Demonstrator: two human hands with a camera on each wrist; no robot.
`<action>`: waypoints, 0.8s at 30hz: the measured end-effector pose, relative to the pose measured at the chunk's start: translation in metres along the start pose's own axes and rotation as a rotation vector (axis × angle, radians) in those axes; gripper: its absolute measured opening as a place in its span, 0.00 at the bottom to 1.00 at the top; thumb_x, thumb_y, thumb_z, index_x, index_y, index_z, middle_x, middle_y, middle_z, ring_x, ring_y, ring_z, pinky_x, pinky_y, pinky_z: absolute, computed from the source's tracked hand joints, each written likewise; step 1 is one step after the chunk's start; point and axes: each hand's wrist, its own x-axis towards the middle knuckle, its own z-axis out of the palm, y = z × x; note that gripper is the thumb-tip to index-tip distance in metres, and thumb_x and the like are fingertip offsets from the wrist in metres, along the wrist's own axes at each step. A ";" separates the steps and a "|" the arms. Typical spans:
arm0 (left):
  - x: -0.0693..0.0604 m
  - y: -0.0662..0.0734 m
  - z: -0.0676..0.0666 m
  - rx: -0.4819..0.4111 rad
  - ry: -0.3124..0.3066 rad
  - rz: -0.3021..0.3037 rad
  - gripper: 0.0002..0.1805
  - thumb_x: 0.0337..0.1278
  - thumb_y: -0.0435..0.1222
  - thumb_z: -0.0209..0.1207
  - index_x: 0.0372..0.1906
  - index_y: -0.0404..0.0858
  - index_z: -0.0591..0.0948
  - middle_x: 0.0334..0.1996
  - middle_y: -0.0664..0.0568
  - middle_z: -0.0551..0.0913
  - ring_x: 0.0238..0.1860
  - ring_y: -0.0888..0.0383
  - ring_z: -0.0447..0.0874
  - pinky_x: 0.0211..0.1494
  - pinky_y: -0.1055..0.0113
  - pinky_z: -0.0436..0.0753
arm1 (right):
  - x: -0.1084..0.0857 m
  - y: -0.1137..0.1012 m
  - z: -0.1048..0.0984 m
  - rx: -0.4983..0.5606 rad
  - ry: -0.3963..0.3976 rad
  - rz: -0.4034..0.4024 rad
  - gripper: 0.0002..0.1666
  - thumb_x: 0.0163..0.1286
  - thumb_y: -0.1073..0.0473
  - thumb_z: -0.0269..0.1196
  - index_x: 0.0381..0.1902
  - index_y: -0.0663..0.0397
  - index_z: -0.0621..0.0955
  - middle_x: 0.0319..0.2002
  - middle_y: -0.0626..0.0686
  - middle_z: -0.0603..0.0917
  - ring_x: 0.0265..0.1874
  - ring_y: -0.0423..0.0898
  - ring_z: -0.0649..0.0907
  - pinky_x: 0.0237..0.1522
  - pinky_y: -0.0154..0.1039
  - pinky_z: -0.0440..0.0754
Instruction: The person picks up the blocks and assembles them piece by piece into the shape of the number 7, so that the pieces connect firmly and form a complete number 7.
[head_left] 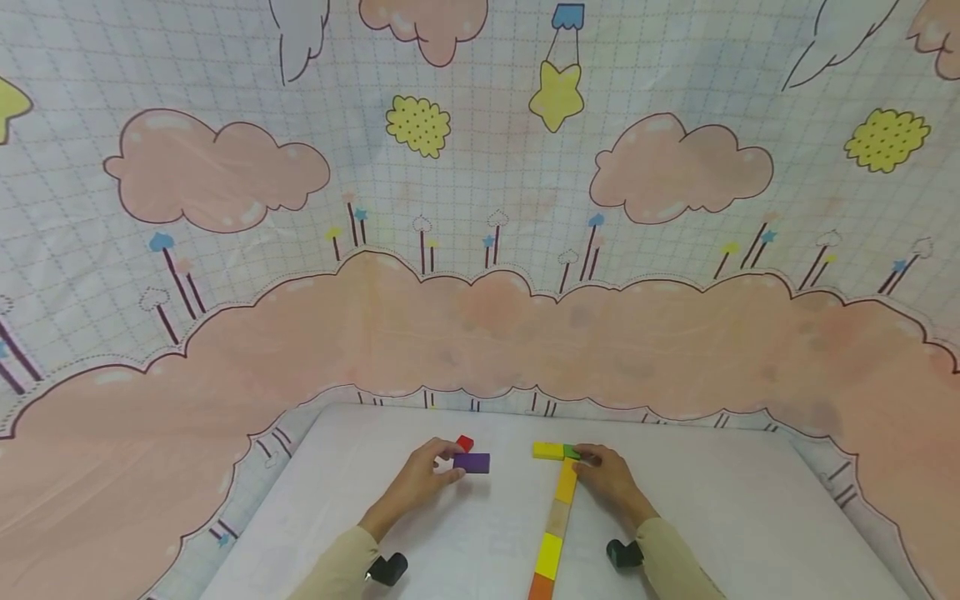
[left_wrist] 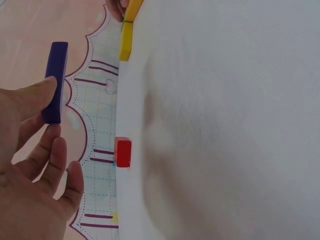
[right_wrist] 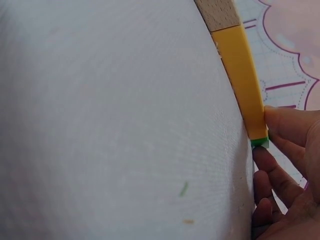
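My left hand pinches a purple block by one end, raised above the white table. Just behind it lies a red block, apart from the fingers. At the far end of a row of blocks, my right hand has its fingertips on a small green block; its thumb touches the neighbouring orange-yellow block. A yellow block extends leftward from the green one. Toward me the row continues with a plain wooden block, another yellow block and an orange block.
The white table stretches under both hands. Behind it hangs a patterned cloth with clouds and stars. Dark devices sit at the wrists, close above the table. The orange block is cut off by the bottom edge of the head view.
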 end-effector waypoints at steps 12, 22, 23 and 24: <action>0.007 0.005 0.003 -0.009 0.015 0.058 0.18 0.57 0.41 0.67 0.52 0.41 0.81 0.45 0.52 0.81 0.49 0.54 0.77 0.53 0.55 0.81 | 0.001 0.001 0.001 -0.004 0.001 0.003 0.20 0.67 0.55 0.64 0.57 0.46 0.81 0.58 0.55 0.80 0.58 0.56 0.75 0.63 0.60 0.73; 0.016 0.007 0.010 -0.024 0.040 0.101 0.17 0.58 0.39 0.66 0.52 0.39 0.81 0.44 0.51 0.81 0.47 0.54 0.78 0.49 0.57 0.81 | 0.000 -0.001 0.000 -0.013 -0.003 0.004 0.21 0.67 0.55 0.64 0.57 0.46 0.82 0.58 0.56 0.80 0.59 0.57 0.75 0.64 0.61 0.72; 0.017 0.007 0.010 -0.027 0.038 0.096 0.17 0.58 0.39 0.66 0.52 0.40 0.81 0.44 0.52 0.81 0.47 0.54 0.78 0.50 0.57 0.81 | 0.000 -0.001 0.000 -0.014 -0.002 0.001 0.21 0.67 0.56 0.64 0.57 0.46 0.82 0.58 0.56 0.80 0.59 0.57 0.75 0.64 0.60 0.71; 0.017 0.007 0.011 -0.034 0.035 0.085 0.17 0.58 0.39 0.66 0.52 0.40 0.81 0.44 0.52 0.81 0.47 0.55 0.78 0.51 0.57 0.81 | -0.001 0.000 -0.001 -0.018 0.000 -0.005 0.21 0.66 0.56 0.64 0.57 0.46 0.82 0.58 0.56 0.80 0.59 0.57 0.75 0.63 0.61 0.72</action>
